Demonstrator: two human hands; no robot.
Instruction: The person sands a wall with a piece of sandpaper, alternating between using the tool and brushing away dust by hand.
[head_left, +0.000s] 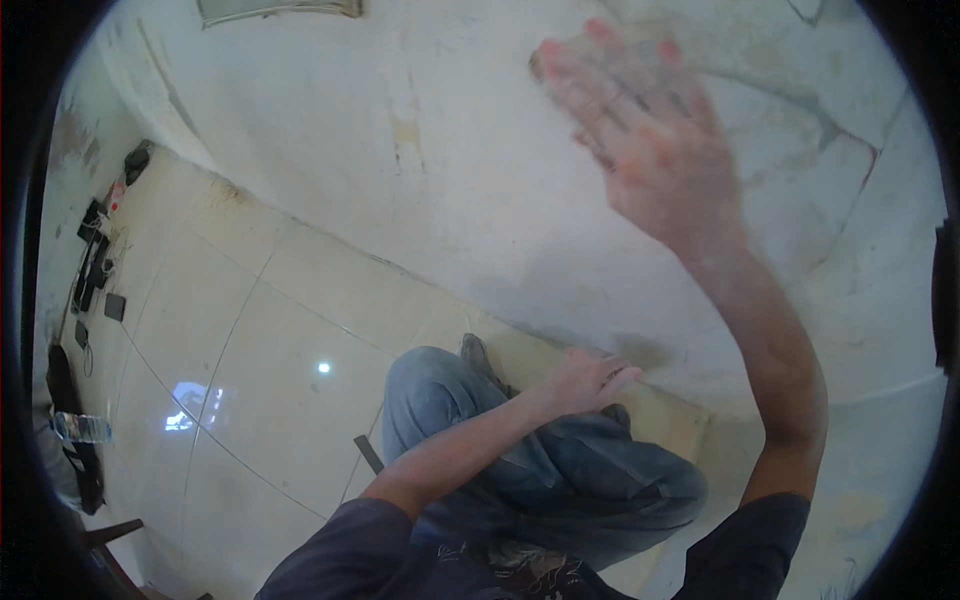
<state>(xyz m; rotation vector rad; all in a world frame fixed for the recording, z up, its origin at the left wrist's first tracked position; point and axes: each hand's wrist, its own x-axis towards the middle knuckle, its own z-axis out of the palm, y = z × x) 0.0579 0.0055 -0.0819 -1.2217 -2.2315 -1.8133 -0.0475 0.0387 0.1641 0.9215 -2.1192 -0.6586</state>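
Note:
My right hand (652, 135), blurred, is raised flat over the pale, patched wall (480, 150), its fingers reaching toward the top of the picture. Small brownish edges show beside its forefinger and thumb; whether something lies under the palm cannot be told. Low down, near the foot of the wall, my left hand (600, 381) hangs in front of my knees with its fingers partly curled. A thin dark line shows between its fingers, and I cannot tell whether it is an object or a shadow. Blue jeans (540, 480) cover my bent legs.
Glossy cream floor tiles (262, 337) lie at the left. Along the far left wall are black devices with cables (94, 262), a small dark square box (115, 307) and a clear plastic bottle (82, 428). Cracks (832, 131) run through the wall at the upper right.

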